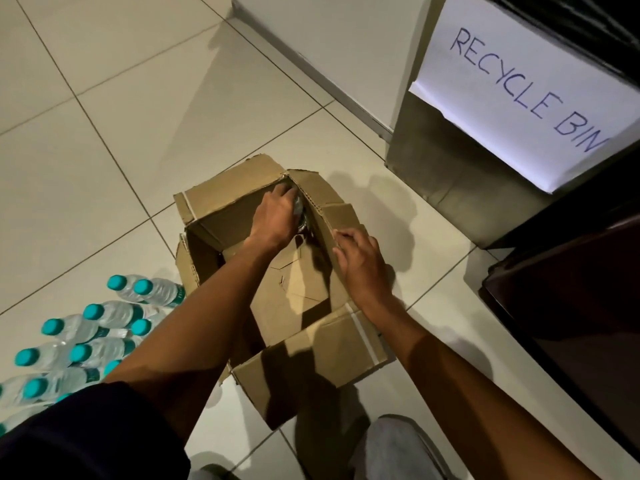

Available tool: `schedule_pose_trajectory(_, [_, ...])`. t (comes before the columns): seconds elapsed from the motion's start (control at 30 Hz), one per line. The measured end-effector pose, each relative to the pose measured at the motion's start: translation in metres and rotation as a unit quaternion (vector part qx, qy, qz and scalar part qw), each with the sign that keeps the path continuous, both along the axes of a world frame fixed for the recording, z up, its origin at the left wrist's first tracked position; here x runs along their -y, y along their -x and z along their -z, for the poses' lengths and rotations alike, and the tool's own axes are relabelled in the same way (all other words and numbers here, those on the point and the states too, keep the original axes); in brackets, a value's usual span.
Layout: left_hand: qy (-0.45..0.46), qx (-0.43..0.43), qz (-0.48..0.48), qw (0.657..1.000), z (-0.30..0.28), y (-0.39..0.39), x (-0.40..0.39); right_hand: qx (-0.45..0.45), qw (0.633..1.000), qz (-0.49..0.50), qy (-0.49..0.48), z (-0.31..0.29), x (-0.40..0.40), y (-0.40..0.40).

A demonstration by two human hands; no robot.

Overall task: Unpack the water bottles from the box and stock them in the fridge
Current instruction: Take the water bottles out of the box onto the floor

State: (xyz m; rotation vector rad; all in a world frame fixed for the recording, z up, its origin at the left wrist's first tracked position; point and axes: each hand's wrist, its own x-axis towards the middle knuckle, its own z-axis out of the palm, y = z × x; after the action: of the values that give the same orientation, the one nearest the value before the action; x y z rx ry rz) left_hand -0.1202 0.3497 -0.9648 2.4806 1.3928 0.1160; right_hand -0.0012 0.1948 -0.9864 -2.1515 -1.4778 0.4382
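An open cardboard box (294,327) lies on the tiled floor in the middle of the view, its flaps spread out. My left hand (275,216) reaches deep into the box's far corner and grips a water bottle (300,216), of which only a small clear part shows. My right hand (360,263) holds the box's right flap at its edge. A pile of clear water bottles with teal caps (86,341) lies on the floor at the lower left, beside the box.
A grey metal bin (446,157) with a white paper sign reading "RECYCLE BIN" (526,95) stands at the upper right. A dark cabinet-like surface (581,306) fills the right edge. My knee (398,448) shows at the bottom.
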Motion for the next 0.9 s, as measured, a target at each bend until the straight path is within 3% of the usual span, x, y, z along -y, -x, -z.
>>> schedule_pose_trajectory(0.2, [-0.019, -0.024, -0.013, 0.999, 0.011, -0.005, -0.001, -0.010, 1.000, 0.019, -0.015, 0.005, -0.002, 0.005])
schedule_pose_trajectory(0.43, [0.008, 0.053, -0.030, 0.998, 0.013, 0.014, 0.016, -0.022, 0.999, 0.034, -0.012, 0.006, -0.001, 0.010])
schedule_pose_trajectory(0.67, [-0.007, 0.119, -0.026, 0.993, -0.014, 0.063, 0.020, 0.001, 0.999, 0.027, 0.022, -0.006, -0.006, 0.011])
schedule_pose_trajectory(0.9, [-0.067, 0.159, -0.032, 0.985, -0.061, 0.131, 0.018, 0.045, 0.999, 0.029, -0.008, -0.009, -0.010, 0.031])
